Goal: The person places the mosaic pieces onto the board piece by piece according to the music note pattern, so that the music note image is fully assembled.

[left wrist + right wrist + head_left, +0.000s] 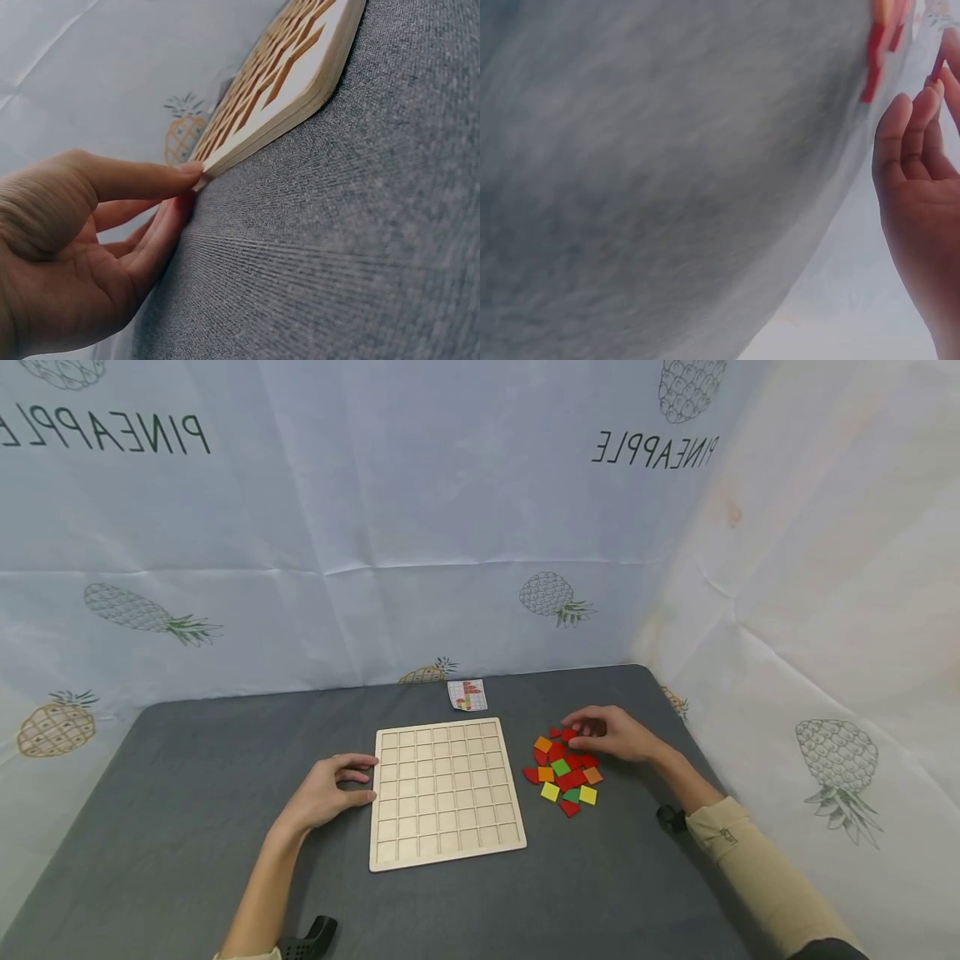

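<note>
"As the left hand [328, 789] rests with fingers loosely bent, its thumb and fingertips touch the left edge of a wooden grid board [447, 795], lying on a gray table [202, 793]."

"What does the left wrist view add?"

"The board's thick side edge, with the thumb against its rim; from the head view, it's the whole grid that shows."

"And in its compartments?"

"Pale wood, across every square. Just beyond the board's far edge sits a small printed card [467, 695] bearing a red figure."

"Farther right?"

"Loose flat pieces [570, 779], in red, orange, yellow and green, lie clustered beside the board. At the cluster's far end, the right hand [615, 735] pinches a red piece [938, 64]; the right wrist view catches it between the fingertips, where the head view leaves it partly hidden."
</note>
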Action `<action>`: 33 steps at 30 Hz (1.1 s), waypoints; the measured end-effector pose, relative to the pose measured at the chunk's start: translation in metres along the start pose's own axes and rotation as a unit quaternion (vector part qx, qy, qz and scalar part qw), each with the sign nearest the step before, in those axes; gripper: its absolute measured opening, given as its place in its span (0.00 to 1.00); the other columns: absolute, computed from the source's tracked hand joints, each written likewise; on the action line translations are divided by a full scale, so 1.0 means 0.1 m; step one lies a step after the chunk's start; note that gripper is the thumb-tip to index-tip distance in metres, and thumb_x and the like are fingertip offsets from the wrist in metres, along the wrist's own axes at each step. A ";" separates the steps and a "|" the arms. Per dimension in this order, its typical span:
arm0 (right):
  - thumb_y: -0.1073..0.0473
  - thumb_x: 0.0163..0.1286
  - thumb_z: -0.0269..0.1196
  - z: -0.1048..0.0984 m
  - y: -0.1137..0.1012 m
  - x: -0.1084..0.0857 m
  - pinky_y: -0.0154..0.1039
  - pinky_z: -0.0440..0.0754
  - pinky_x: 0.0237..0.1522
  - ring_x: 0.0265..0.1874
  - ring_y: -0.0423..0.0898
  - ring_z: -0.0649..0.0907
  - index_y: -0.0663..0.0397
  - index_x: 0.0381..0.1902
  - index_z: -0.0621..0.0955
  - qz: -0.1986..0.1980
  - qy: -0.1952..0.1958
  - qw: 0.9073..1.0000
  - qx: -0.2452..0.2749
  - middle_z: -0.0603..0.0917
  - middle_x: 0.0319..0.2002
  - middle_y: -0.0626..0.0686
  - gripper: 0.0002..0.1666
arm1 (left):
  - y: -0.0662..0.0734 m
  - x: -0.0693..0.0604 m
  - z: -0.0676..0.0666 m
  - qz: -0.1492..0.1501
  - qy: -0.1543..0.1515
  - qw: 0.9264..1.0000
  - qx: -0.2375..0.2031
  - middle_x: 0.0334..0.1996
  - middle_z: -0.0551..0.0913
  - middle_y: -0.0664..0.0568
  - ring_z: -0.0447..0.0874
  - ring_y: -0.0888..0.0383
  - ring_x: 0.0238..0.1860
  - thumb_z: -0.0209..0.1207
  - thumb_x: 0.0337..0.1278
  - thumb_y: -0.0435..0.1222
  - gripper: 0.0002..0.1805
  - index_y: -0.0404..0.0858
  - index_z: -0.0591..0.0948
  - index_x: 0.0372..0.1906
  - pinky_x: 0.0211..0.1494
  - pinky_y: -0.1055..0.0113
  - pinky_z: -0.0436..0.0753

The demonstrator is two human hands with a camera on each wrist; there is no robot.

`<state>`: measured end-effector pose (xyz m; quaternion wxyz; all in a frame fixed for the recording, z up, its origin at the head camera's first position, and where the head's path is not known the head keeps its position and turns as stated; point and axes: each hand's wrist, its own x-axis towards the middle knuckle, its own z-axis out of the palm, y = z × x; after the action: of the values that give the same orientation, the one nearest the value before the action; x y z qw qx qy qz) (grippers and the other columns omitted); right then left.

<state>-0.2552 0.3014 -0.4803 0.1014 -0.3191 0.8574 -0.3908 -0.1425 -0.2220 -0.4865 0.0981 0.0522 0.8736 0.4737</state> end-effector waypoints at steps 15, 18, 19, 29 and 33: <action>0.59 0.76 0.72 0.26 -0.42 0.34 0.35 0.85 0.47 0.41 0.39 0.84 0.61 0.64 0.86 -0.037 -0.009 0.999 0.004 0.88 0.47 0.51 0.22 | -0.03 -0.01 0.03 -0.006 0.006 1.000 0.002 0.65 0.82 0.31 0.87 0.40 0.60 0.75 0.61 0.30 0.32 0.29 0.80 0.70 0.50 0.67 0.85; 0.56 0.75 0.72 0.34 -0.51 0.46 0.35 0.85 0.47 0.41 0.40 0.84 0.58 0.64 0.87 -0.033 -0.011 0.999 0.002 0.88 0.48 0.51 0.23 | -0.03 -0.01 0.03 -0.005 0.008 1.000 0.001 0.65 0.82 0.31 0.87 0.40 0.60 0.75 0.61 0.29 0.32 0.29 0.80 0.70 0.50 0.67 0.85; 0.56 0.75 0.73 0.37 -0.54 0.51 0.35 0.85 0.47 0.41 0.40 0.84 0.57 0.64 0.87 -0.031 -0.013 0.999 0.001 0.88 0.48 0.51 0.23 | -0.03 -0.01 0.03 -0.004 0.007 1.000 0.000 0.65 0.82 0.31 0.87 0.40 0.60 0.75 0.61 0.29 0.32 0.29 0.80 0.70 0.50 0.67 0.85; 0.56 0.77 0.71 0.75 -0.79 1.03 0.34 0.83 0.47 0.39 0.42 0.81 0.55 0.64 0.87 -0.033 -0.057 0.998 0.000 0.85 0.46 0.51 0.22 | -0.03 -0.02 0.03 -0.002 0.008 1.000 -0.001 0.64 0.82 0.31 0.87 0.40 0.61 0.74 0.61 0.29 0.32 0.29 0.80 0.70 0.50 0.67 0.85; 0.56 0.78 0.70 0.91 -0.85 1.23 0.34 0.83 0.47 0.39 0.40 0.81 0.56 0.64 0.86 -0.051 -0.068 0.996 -0.010 0.87 0.48 0.53 0.21 | -0.03 -0.02 0.03 -0.001 0.009 1.000 0.001 0.64 0.82 0.31 0.87 0.40 0.60 0.74 0.62 0.29 0.32 0.29 0.80 0.70 0.50 0.67 0.86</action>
<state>-0.2723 0.1279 -0.4701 0.1363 -0.3887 0.8351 -0.3647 -0.1404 -0.2220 -0.4907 0.0904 0.0472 0.8749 0.4735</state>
